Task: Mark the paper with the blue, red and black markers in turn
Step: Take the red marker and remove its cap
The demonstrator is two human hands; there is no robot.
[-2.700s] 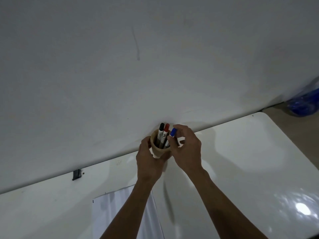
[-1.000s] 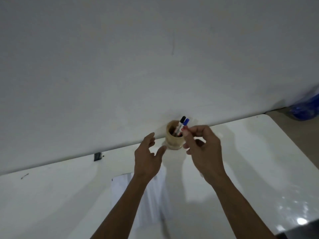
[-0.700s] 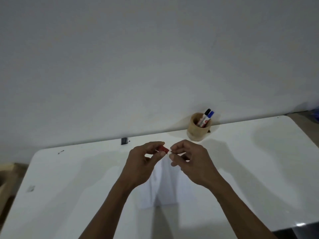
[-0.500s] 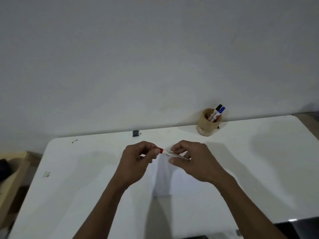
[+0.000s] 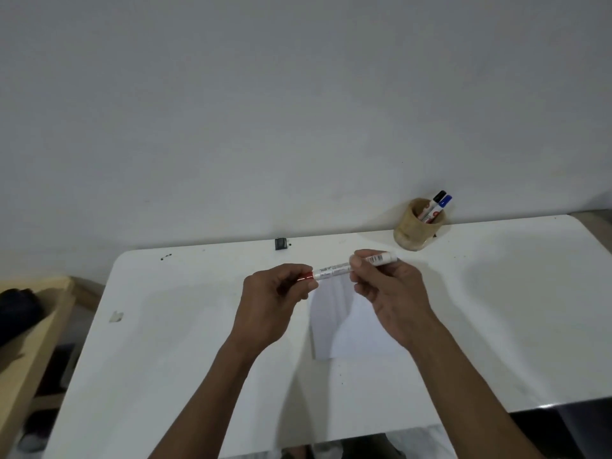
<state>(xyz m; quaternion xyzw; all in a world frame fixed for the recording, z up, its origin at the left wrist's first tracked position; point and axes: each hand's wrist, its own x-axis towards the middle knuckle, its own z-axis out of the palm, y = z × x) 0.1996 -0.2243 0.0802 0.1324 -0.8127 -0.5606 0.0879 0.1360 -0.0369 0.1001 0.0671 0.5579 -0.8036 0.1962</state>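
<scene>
I hold the red marker [image 5: 334, 270] level above the table, over the far end of the white paper [image 5: 344, 329]. My left hand [image 5: 275, 303] pinches its red cap end, which is mostly hidden in my fingers. My right hand [image 5: 387, 293] grips the white barrel near its other end. The black marker [image 5: 436, 198] and the blue marker [image 5: 443, 203] stand in a tan cup [image 5: 415, 231] at the back of the table, to the right of my hands.
The white table [image 5: 185, 359] meets a plain wall behind. A small dark clip [image 5: 280, 243] lies at the table's back edge. A wooden shelf [image 5: 29, 332] with a dark object stands to the left. The table's front edge is near my forearms.
My right hand took the red marker out of the cup and brought it toward me over the paper. My left hand let go of the cup and took hold of the cap end.
</scene>
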